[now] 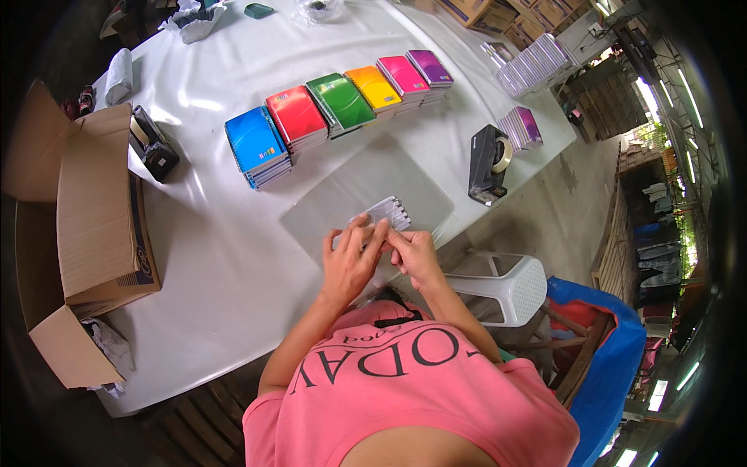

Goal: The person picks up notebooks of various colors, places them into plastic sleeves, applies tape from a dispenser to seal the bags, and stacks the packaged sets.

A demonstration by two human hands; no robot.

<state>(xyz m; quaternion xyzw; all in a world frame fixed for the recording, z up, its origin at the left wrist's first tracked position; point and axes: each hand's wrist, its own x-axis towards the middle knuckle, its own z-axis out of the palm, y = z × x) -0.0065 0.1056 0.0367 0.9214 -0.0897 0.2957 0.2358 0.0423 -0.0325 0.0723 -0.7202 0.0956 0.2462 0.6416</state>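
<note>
Keep both hands — left hand (350, 261) and right hand (412, 255) — pinched narrow on the small wrapped stack (387, 214), pressing the clear sheet (342, 198) flat — no wrinkles.

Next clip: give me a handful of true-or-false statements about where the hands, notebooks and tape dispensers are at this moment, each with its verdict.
1. Both hands, left hand and right hand, are at a small clear-wrapped pack on the white table. True.
2. The notebook stacks lie in a row of six colours. True.
3. The blue stack lies between the green and the yellow ones. False: it is at the row's left end, beside the red stack.
4. Only one tape dispenser stands on the table. False: one black dispenser is on the right, another on the left.
5. The open cardboard box is at the person's right. False: it is at the left.
</note>
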